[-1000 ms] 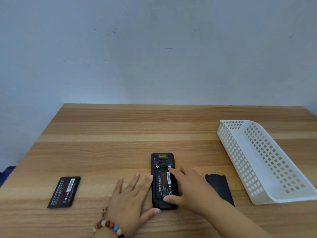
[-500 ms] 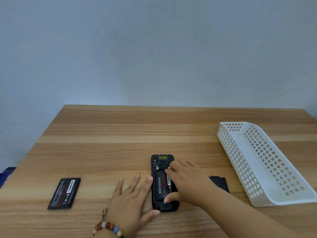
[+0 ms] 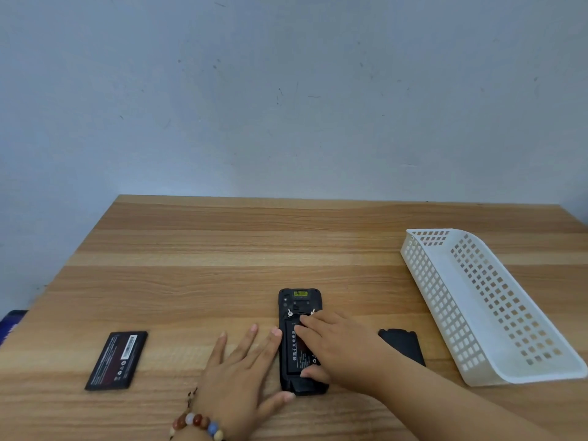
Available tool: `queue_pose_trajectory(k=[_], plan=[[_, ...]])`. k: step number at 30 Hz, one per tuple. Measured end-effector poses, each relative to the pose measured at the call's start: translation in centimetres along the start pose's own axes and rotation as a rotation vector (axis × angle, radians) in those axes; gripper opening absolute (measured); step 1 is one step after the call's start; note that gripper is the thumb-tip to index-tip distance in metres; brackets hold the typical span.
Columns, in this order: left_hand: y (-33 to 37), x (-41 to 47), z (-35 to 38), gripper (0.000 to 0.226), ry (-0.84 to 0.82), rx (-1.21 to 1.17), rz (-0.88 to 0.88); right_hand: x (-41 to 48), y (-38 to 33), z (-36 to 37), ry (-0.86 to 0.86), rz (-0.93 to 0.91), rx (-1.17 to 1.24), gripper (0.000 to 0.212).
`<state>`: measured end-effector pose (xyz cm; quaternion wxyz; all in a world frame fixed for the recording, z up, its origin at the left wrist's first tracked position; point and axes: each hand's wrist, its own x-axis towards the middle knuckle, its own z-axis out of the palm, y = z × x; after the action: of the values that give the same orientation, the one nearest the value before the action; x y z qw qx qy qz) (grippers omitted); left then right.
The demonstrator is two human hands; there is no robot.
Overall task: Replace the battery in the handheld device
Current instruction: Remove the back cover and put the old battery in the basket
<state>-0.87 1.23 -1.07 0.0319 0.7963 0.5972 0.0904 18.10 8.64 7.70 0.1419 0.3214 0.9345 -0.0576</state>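
— Handheld device: where is it?
— Face down on the wooden table, near the front edge, with its battery bay uncovered.
— What's in the bay?
— A black battery, label up.
— And the hands?
— The right hand rests on that battery, fingers extended over its top end, thumb at its lower edge. The left hand lies flat on the table, fingers straight, index tip touching the device's left side; it holds nothing.
— The white basket?
— Far right, only its bare floor shows inside.
— Anything loose?
— A second battery well to the left, and the back cover just right of the device, partly behind the right forearm.
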Motion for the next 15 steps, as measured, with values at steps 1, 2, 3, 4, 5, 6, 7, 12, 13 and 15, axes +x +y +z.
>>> queue_pose_trajectory(k=[1,2,3,4,5,6,7,12,13,15], plan=[[-0.04,0.02,-0.01,0.084,-0.008,-0.002,-0.002,0.13,0.02,-0.04,0.000,-0.003,-0.008,0.066],[-0.10,0.03,0.03,0.084,-0.011,-0.003,-0.002,0.24,0.04,-0.08,0.004,-0.008,-0.021,0.065],[-0.14,0.03,0.04,0.084,-0.012,-0.005,-0.001,0.32,0.08,-0.08,0.007,-0.014,-0.036,0.063],[-0.18,0.05,0.06,0.084,-0.008,-0.005,0.000,0.37,0.13,-0.06,0.010,-0.020,-0.051,0.061],[-0.18,0.06,0.09,0.084,-0.007,-0.007,0.001,0.40,0.17,-0.02,0.013,-0.025,-0.062,0.059],[-0.15,0.07,0.08,0.084,-0.005,-0.009,0.003,0.37,0.22,0.05,0.017,-0.031,-0.066,0.058],[-0.10,0.08,0.04,0.085,-0.002,-0.011,0.003,0.38,0.26,0.09,0.021,-0.037,-0.068,0.058],[0.02,0.06,-0.01,0.085,0.018,-0.009,0.009,0.22,0.42,-0.08,0.020,-0.067,-0.061,0.056],[0.01,0.05,-0.04,0.085,0.017,-0.008,0.010,0.22,0.49,-0.22,0.017,-0.068,-0.047,0.055],[-0.04,0.02,-0.03,0.086,0.011,-0.001,0.009,0.26,0.69,-0.63,0.005,-0.054,0.005,0.056]])
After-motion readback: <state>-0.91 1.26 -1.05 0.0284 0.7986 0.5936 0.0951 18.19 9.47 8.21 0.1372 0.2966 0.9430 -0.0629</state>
